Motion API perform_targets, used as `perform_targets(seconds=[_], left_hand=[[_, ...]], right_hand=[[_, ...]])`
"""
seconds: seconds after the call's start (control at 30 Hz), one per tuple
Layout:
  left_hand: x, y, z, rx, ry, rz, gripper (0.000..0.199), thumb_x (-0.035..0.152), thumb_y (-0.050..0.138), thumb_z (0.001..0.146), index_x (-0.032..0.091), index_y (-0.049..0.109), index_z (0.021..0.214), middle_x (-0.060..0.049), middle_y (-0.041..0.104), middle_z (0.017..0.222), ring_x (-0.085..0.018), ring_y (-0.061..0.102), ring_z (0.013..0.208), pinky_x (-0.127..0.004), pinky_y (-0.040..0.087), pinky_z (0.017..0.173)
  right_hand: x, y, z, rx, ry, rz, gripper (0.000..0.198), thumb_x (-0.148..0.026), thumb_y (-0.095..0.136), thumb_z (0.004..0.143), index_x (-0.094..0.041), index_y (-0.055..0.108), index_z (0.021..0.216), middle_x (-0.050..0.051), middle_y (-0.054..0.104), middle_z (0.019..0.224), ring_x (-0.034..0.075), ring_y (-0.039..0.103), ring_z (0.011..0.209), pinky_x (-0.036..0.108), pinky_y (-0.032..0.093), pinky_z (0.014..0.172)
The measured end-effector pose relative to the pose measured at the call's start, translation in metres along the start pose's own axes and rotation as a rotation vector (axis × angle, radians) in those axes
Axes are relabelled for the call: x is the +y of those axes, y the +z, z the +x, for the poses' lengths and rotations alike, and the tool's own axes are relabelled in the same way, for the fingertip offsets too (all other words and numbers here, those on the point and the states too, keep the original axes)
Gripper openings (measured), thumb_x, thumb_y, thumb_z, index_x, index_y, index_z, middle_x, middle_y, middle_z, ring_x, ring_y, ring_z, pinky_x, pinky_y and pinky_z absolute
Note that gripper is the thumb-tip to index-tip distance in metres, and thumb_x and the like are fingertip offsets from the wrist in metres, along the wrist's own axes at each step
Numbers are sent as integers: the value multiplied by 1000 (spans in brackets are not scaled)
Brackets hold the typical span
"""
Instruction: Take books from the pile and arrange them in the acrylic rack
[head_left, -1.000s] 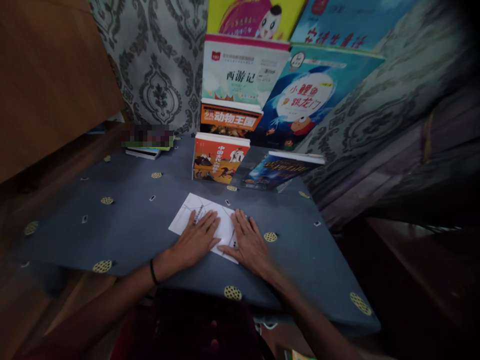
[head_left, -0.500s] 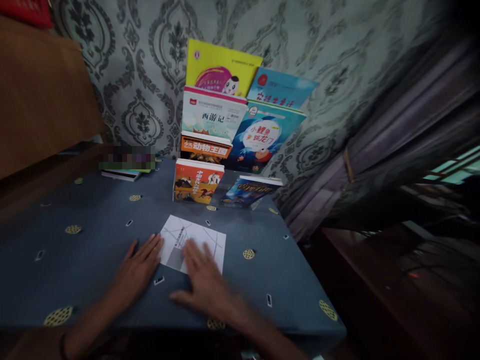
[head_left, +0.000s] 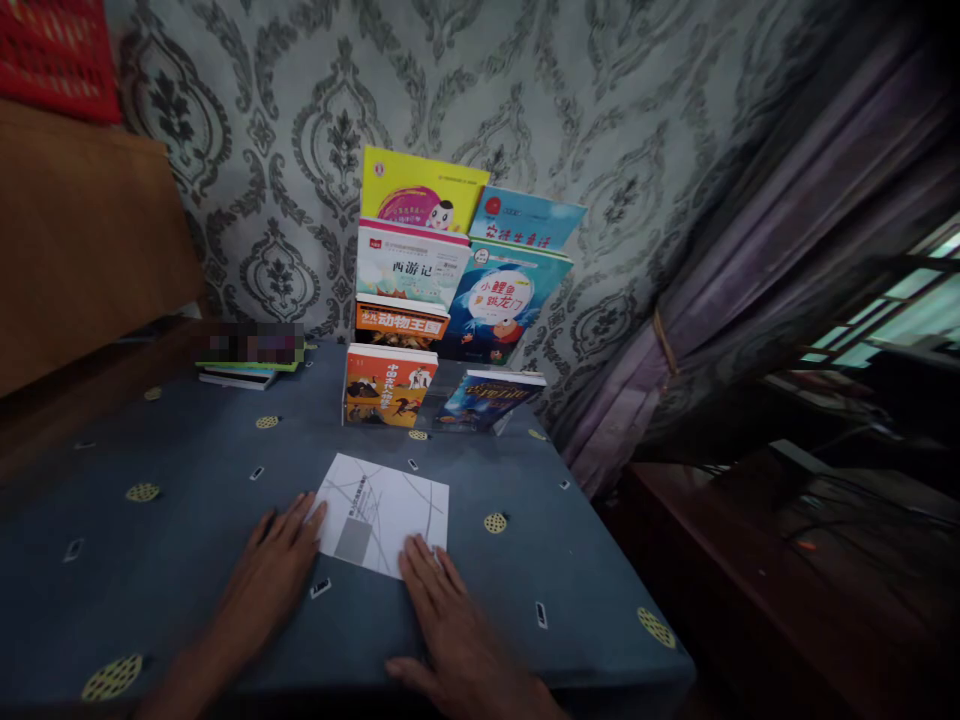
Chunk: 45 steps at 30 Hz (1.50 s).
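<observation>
A white sheet or thin booklet (head_left: 397,500) with grey curved lines, dark print and a grey block lies flat on the patterned blue-grey tablecloth (head_left: 225,540). My left hand (head_left: 281,550) rests palm down with fingers stretched out, its fingertips at the paper's left edge. Lying flat too, my right hand (head_left: 450,620) has its fingers together over the lower right corner and its thumb spread to the side. Neither hand grips anything. Behind the paper stand an orange book (head_left: 390,390) and a dark blue book (head_left: 487,402), both leaning back.
Taller books rise in rows behind: a white one (head_left: 412,265), a blue one (head_left: 506,305) and a yellow one (head_left: 420,185). A small book stack (head_left: 240,378) lies at the back left. Left stands a brown box (head_left: 82,240) under a red basket (head_left: 60,55); right hangs a curtain (head_left: 645,370).
My right hand has slid from the paper's middle to its lower right corner, uncovering the print. My left hand stays at the left edge. The camera view has tilted up slightly.
</observation>
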<state>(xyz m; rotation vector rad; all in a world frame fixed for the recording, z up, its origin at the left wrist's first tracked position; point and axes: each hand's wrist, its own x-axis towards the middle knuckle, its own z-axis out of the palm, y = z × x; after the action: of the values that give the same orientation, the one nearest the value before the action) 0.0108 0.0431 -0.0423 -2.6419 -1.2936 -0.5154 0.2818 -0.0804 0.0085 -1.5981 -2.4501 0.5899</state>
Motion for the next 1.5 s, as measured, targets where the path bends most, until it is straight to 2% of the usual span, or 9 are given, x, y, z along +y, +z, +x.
perform_targets(seconds=[0.17, 0.33, 0.53, 0.67, 0.9, 1.1, 1.2, 1.4, 1.5], left_hand=[[20, -27, 10, -142, -107, 69, 54, 1, 32, 91, 15, 61, 135, -16, 65, 133, -29, 62, 116, -45, 51, 96], [33, -50, 35, -286, -288, 0, 38, 18, 35, 99, 14, 65, 122, -17, 67, 116, -29, 63, 107, -40, 51, 85], [22, -61, 68, -406, -447, -143, 33, 31, 39, 99, 13, 64, 111, -15, 72, 103, -27, 68, 99, -34, 46, 84], [10, -56, 74, -404, -517, -312, 31, 43, 45, 93, 18, 64, 96, -5, 72, 84, -23, 68, 84, -28, 43, 70], [-5, -44, 71, -217, -578, -616, 38, 58, 58, 74, 20, 62, 75, -3, 66, 65, -24, 64, 66, -29, 42, 59], [-7, -44, 70, -150, -539, -1038, 48, 64, 75, 65, 20, 62, 79, -3, 69, 71, -23, 67, 70, -29, 52, 63], [-4, -37, 69, -145, -525, -1226, 54, 62, 78, 65, 19, 64, 93, -6, 74, 83, -26, 71, 80, -31, 57, 69], [-9, -29, 74, -18, -555, -1181, 64, 63, 83, 55, 21, 70, 101, -10, 77, 107, -37, 67, 113, -39, 58, 94], [-4, -44, 78, -45, -474, -1096, 58, 64, 77, 62, 25, 73, 104, -8, 76, 114, -37, 65, 119, -39, 57, 97]], right_hand=[[33, 22, -20, 120, -41, -127, 98, -56, 56, 94, -15, -3, 160, 18, 14, 166, 37, 19, 154, 56, 27, 123], [47, 32, -16, 248, -128, -234, 102, -62, 55, 92, -16, -4, 161, 17, 27, 163, 36, 34, 149, 51, 37, 118], [53, 38, -12, 382, -190, -341, 107, -63, 57, 91, -14, -7, 160, 17, 37, 159, 32, 43, 144, 44, 41, 114], [54, 41, -11, 436, -205, -357, 103, -62, 56, 92, -13, -1, 162, 18, 42, 157, 30, 45, 144, 41, 42, 114], [50, 39, -11, 304, -102, -140, 75, -50, 50, 98, -21, 21, 161, 14, 36, 160, 33, 39, 147, 50, 39, 118], [47, 17, -3, 267, -52, 13, 73, -57, 64, 89, -20, 48, 150, 17, 54, 149, 37, 53, 135, 54, 41, 114], [43, 2, 4, 249, 53, 80, 67, -46, 67, 89, -23, 49, 149, 14, 61, 143, 34, 56, 131, 51, 41, 114], [51, -34, 39, 237, 155, 229, 80, -38, 67, 89, -21, 33, 158, 15, 30, 165, 33, 32, 150, 47, 31, 122], [56, -65, 68, 187, 163, 282, 91, -45, 78, 79, -19, 37, 156, 17, 40, 160, 38, 31, 150, 54, 24, 123]])
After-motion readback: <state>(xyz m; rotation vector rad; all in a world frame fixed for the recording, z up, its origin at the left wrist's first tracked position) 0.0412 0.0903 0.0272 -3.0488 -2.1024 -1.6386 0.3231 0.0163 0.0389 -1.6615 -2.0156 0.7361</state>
